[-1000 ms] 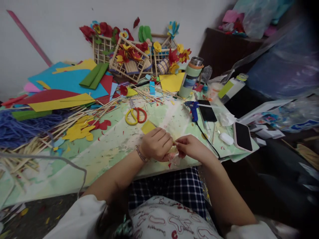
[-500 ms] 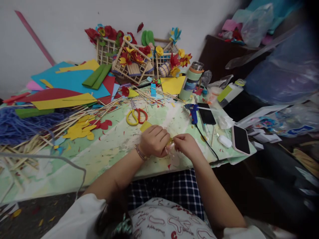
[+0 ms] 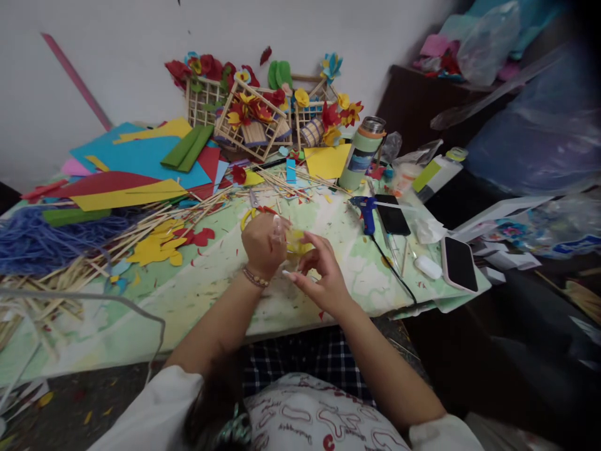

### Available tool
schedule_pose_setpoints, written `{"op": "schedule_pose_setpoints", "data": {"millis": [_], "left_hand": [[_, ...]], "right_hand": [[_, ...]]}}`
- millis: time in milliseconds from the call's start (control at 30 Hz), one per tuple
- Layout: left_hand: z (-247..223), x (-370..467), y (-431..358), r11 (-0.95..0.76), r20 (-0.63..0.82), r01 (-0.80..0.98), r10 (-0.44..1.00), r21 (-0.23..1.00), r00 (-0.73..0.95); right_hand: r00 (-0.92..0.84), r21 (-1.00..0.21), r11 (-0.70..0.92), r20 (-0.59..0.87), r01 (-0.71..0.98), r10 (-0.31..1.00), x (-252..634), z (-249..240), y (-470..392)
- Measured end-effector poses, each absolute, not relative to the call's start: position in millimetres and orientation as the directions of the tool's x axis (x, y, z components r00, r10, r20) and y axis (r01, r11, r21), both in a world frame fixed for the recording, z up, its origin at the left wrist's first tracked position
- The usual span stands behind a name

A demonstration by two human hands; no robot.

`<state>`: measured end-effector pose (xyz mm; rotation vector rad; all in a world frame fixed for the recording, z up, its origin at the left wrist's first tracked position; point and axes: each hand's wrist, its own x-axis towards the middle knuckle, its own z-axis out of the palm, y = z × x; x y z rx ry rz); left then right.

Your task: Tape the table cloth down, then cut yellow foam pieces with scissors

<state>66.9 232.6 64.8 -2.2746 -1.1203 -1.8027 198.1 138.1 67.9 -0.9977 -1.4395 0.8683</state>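
Left hand and right hand moved leftward, yellow piece between their fingers.

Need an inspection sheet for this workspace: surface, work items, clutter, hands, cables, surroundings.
Surface: table, green-patterned cover, littered with paper scraps.
Job's things: yellow piece and clear film, blurred.
Clutter: loose sticks; scissors, partly hidden; two phones.
Hands: left hand at the clear film, grip unclear; right hand beside the yellow piece, fingers apart, contact unclear.
Cables: black cord from blue glue gun to front edge; grey cord, left.
Surroundings: dark cabinet at right; wall behind.
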Motion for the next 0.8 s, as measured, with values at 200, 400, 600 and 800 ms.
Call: {"op": "schedule_pose_setpoints", "data": {"millis": [200,400,600,800], "left_hand": [[91.4,58.8,244.8,-0.757,0.672,0.511,0.627,0.407,0.394],[102.0,46.0,258.6,-0.761,0.392,0.395,0.618,0.514,0.681],[97.8,26.3,266.4,-0.684,0.398,0.150,0.572,0.714,0.717],[98.9,30.1,260.4,-0.517,0.274,0.356,0.790,0.778,0.549]], "right_hand": [[0.153,-0.965,0.159,0.128,-0.207,0.980,206.5,65.1,165.8],[0.215,-0.853,0.092,-0.024,-0.513,0.976,213.1,65.9,170.9],[0.188,-0.848,0.095,-0.006,-0.521,0.982,211.3,70.2,171.5],[0.078,-0.725,0.059,0.007,-0.686,0.997,208.0,74.5,173.0]]}}
